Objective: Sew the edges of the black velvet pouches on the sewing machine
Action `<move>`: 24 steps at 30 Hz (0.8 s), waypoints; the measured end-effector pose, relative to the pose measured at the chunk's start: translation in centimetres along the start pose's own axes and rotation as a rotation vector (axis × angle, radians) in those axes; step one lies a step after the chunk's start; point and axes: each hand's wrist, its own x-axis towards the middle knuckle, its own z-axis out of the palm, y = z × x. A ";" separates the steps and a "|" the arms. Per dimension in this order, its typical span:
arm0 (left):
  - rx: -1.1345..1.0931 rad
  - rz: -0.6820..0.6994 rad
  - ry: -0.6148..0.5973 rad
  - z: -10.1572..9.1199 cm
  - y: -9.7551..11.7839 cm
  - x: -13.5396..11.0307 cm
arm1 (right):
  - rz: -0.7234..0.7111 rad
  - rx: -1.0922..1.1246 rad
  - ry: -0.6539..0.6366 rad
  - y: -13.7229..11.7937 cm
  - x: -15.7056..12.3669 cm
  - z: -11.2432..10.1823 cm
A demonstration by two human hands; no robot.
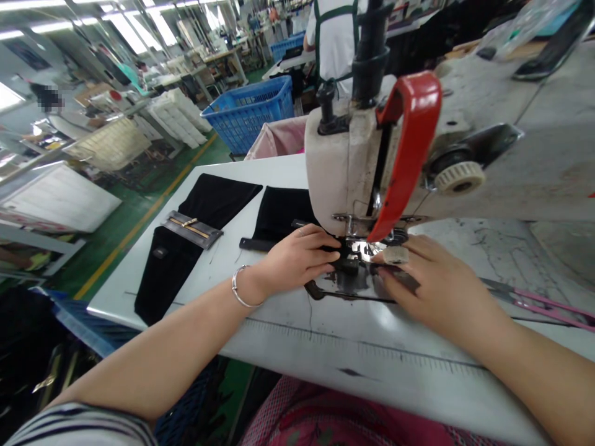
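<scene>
My left hand (302, 257) lies with fingers stretched forward over the end of a black fabric piece (283, 210), beside the presser foot (365, 251) of a sewing machine (334, 155). Its fingertips touch dark material near the needle. On the foot's other side is my right hand (432, 285), a pale wrap (395, 254) round one finger. Its thumb and forefinger close around something dark, mostly hidden. A red lever guard (413, 142) hangs just above the fingers.
Left on the white table (274, 328) lies another black piece (179, 260) with a grey zipper patch (191, 229). Pink-handled scissors (539, 302) lie at right. Behind stand a blue basket (253, 111) and a pink-lined bin (279, 137); a person (337, 43) is beyond.
</scene>
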 end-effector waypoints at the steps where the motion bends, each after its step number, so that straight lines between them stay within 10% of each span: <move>1: -0.030 -0.023 0.020 -0.1 -0.4 -0.2 | 0.020 -0.020 0.014 0.2 0.1 -0.1; 14: -0.113 -0.297 0.066 1.3 4.1 0.9 | -0.078 0.060 -0.081 0.0 0.0 0.9; 24: -0.121 -0.314 0.156 1.9 3.3 1.2 | -0.060 0.041 -0.086 -0.1 0.1 1.1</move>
